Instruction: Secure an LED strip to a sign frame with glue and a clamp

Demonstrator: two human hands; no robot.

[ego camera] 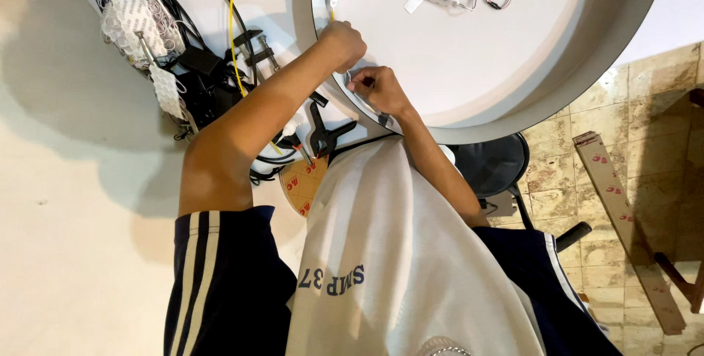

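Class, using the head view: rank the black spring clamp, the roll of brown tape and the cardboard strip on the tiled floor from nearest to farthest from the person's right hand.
From the right hand:
1. Black spring clamp, just below-left of the hand, on the white table.
2. Roll of brown tape, lower left, partly under the shirt.
3. Cardboard strip, far right on the tiled floor.

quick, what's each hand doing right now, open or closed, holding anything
Left hand: closed, fingers curled at the round tray's rim; what it pinches cannot be told.
Right hand: closed in a pinch at the same rim; contents cannot be told.
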